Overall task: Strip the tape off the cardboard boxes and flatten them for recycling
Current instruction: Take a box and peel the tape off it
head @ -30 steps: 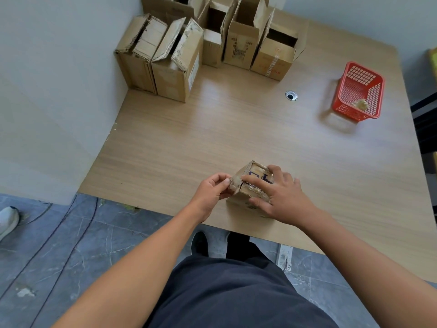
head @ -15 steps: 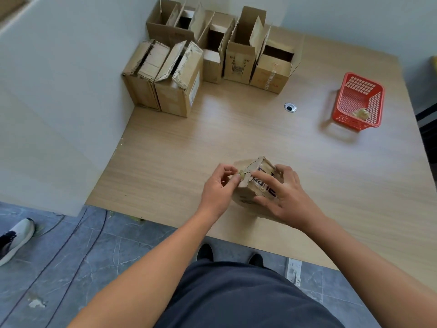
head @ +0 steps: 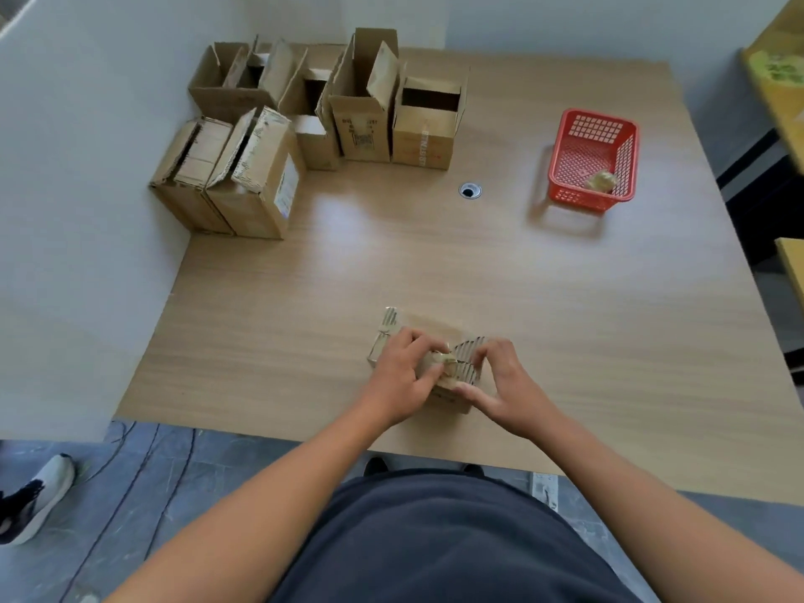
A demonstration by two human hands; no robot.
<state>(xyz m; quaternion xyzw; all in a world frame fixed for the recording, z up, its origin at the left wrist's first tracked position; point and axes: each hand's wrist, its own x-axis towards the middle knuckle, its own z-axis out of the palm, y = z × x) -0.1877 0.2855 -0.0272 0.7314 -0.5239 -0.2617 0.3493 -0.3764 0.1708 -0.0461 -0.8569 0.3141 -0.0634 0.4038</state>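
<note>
**Cardboard box [head: 428, 325] at 6 o'clock: light, stiff, easily crushed**

Head view: near the worktop's [head: 478, 263] front edge, the left hand [head: 402, 376] pinches tape [head: 444, 360] on the box top, and the right hand [head: 504, 385] has its fingers curled round a flap. Best gripped at flaps and seams, I judge. The wood looks smooth. Open boxes [head: 261, 176] stand at 11 o'clock by the wall, a red basket [head: 560, 163] at 1 o'clock.

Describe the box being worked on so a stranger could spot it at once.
Start at the wooden table, then come to its near edge, far from the open boxes clustered at the far left corner. There lies the small cardboard box, standing alone, the only one gripped by the left hand and right hand.
</note>
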